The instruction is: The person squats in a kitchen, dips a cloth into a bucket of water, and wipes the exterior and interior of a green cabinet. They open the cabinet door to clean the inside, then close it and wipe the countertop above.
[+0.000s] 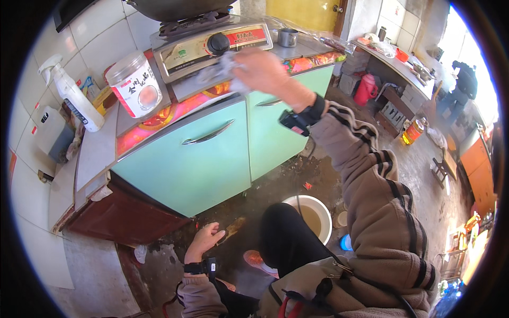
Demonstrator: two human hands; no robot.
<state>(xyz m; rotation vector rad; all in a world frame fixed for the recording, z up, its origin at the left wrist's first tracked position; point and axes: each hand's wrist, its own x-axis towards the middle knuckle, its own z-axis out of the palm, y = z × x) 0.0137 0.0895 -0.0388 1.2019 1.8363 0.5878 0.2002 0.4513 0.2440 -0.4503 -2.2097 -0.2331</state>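
My right hand (261, 70) is closed on a whitish cloth (214, 72), smeared by motion. It presses the cloth near the lower front edge of a gas stove (177, 59), just below the black knob (218, 44). Beneath runs a colourful patterned edging strip (146, 135) along the counter, above pale green cabinet doors (196, 164). Low at my left side hangs my left hand (204, 241), holding nothing, its fingers loosely bent and apart. A dark wok (180, 7) rests on the burner.
Left of the stove stand a white jar (135, 93) and a spray bottle (79, 106); a metal cup (288, 37) is on its right. A basin (327, 212) of murky water sits by my leg. Farther off are a red jug (366, 89) and an oil bottle (413, 131).
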